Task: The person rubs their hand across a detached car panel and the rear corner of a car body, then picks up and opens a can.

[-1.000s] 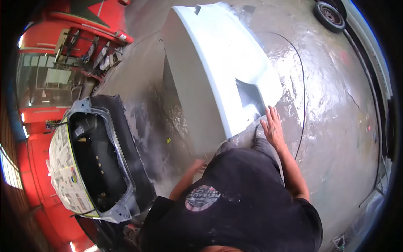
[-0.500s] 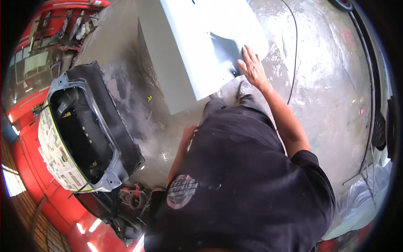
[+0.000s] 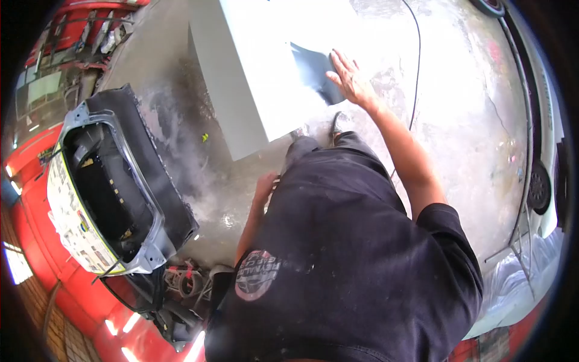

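Pale body panel [image 3: 265, 66]: the right hand [image 3: 354, 84] seems to rest on its edge, fingers [image 3: 342, 63] straight, slightly parted, gripping nothing. At 7 o'clock, by the trousers [image 3: 303, 148], is the left hand [image 3: 265, 186]; its grip I can't make out. The panel sits at the person's [image 3: 356, 265] 12. A lopsided push could, I'd judge, shift or scuff it. Its long axis seems to run 11 to 5, recess [image 3: 310, 67] end nearest us.

white panel [image 3: 262, 66] with a grey side and blue-grey recess [image 3: 313, 66], black T-shirt [image 3: 362, 259] with a pale round logo [image 3: 257, 276], dark grey trousers [image 3: 302, 149], mottled grey floor [image 3: 172, 114], black cable [image 3: 417, 72], red wall [image 3: 33, 196], white newspaper [image 3: 73, 220] patterned with dark print and edged yellow-green
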Demonstrator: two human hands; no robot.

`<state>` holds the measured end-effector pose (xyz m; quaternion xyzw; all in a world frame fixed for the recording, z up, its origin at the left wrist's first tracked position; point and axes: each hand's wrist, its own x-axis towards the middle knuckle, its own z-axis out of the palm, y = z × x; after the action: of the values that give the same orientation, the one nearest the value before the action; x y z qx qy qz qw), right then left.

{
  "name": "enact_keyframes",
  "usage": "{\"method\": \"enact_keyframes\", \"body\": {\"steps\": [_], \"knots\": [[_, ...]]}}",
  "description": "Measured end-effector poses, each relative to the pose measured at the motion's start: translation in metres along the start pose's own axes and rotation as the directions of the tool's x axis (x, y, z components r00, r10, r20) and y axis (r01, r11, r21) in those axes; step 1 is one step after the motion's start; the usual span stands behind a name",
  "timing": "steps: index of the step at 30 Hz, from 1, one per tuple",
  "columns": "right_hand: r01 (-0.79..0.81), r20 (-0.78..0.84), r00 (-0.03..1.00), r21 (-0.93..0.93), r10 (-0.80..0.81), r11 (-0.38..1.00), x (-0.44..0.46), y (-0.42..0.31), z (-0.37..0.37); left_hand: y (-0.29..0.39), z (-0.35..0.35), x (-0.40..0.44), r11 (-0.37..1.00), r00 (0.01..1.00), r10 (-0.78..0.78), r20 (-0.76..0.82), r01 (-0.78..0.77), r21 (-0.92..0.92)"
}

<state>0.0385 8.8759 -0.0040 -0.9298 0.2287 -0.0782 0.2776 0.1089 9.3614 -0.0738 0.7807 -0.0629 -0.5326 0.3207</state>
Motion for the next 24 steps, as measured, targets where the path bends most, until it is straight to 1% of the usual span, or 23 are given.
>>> {"method": "enact_keyframes", "body": {"steps": [1, 3, 4, 6, 9, 11, 13, 14, 15, 17, 18, 20, 21, 22, 23, 24], "knots": [[-0.020, 0.032, 0.999, -0.003, 0.020, 1.000, -0.012, -0.004, -0.003, 0.010, 0.001, 0.001, 0.999, 0.999, -0.052, -0.011, 0.052, 0.003], [-0.010, 0.057, 0.998, -0.031, 0.011, 0.999, -0.035, -0.008, -0.002, 0.032, 0.006, -0.003, 0.992, 0.992, -0.118, -0.050, 0.116, -0.042], [-0.010, 0.057, 0.998, -0.036, 0.012, 0.999, -0.045, -0.010, -0.002, 0.051, 0.008, -0.010, 0.988, 0.988, -0.134, -0.076, 0.127, -0.090], [-0.020, 0.078, 0.997, -0.049, 0.023, 0.999, -0.061, -0.015, -0.002, 0.061, 0.012, -0.012, 0.983, 0.984, -0.147, -0.105, 0.133, -0.125], [-0.012, 0.066, 0.998, -0.057, 0.016, 0.998, -0.060, -0.012, -0.001, 0.058, 0.014, -0.012, 0.984, 0.984, -0.140, -0.110, 0.126, -0.123], [-0.016, 0.062, 0.998, -0.052, 0.019, 0.998, -0.048, -0.008, -0.001, 0.054, 0.015, -0.014, 0.978, 0.983, -0.149, -0.109, 0.130, -0.165], [-0.033, 0.061, 0.997, -0.040, 0.035, 0.999, -0.022, 0.001, -0.001, 0.013, 0.014, 0.000, 0.997, 0.995, 0.043, -0.093, -0.049, -0.061], [-0.040, -0.019, 0.999, -0.005, 0.040, 0.999, -0.011, 0.011, 0.007, 0.006, 0.014, 0.001, 0.996, 0.995, 0.034, -0.094, -0.042, -0.084], [-0.007, 0.001, 1.000, -0.071, 0.007, 0.997, 0.001, 0.018, 0.008, 0.000, 0.015, 0.002, 0.994, 0.995, 0.025, -0.095, -0.035, -0.106], [0.062, 0.044, 0.998, -0.199, -0.054, 0.978, 0.021, 0.029, 0.006, 0.006, 0.016, -0.002, 0.941, 0.975, -0.202, -0.096, 0.165, -0.296], [0.097, 0.031, 0.995, -0.256, -0.092, 0.962, 0.027, 0.036, 0.007, 0.005, 0.015, -0.002, 0.947, 0.976, -0.199, -0.090, 0.168, -0.273], [0.089, -0.013, 0.995, -0.239, -0.095, 0.967, 0.031, 0.045, 0.013, 0.003, 0.014, -0.002, 0.959, 0.978, -0.196, -0.075, 0.176, -0.222], [0.084, -0.034, 0.995, -0.231, -0.095, 0.969, 0.030, 0.047, 0.015, -0.009, 0.009, 0.001, 0.999, 0.998, -0.028, -0.060, 0.027, -0.022], [0.073, -0.009, 0.997, -0.243, -0.078, 0.967, 0.026, 0.046, 0.013, -0.028, 0.001, 0.008, 0.976, 0.991, 0.135, -0.011, -0.131, 0.172], [0.064, 0.015, 0.998, -0.256, -0.062, 0.965, 0.018, 0.041, 0.011, -0.039, -0.003, 0.012, 0.892, 0.957, 0.283, 0.068, -0.289, 0.348], [0.055, 0.039, 0.998, -0.269, -0.046, 0.962, 0.009, 0.037, 0.009, -0.030, -0.001, 0.010, 0.941, 0.974, 0.223, 0.025, -0.222, 0.255]]}}
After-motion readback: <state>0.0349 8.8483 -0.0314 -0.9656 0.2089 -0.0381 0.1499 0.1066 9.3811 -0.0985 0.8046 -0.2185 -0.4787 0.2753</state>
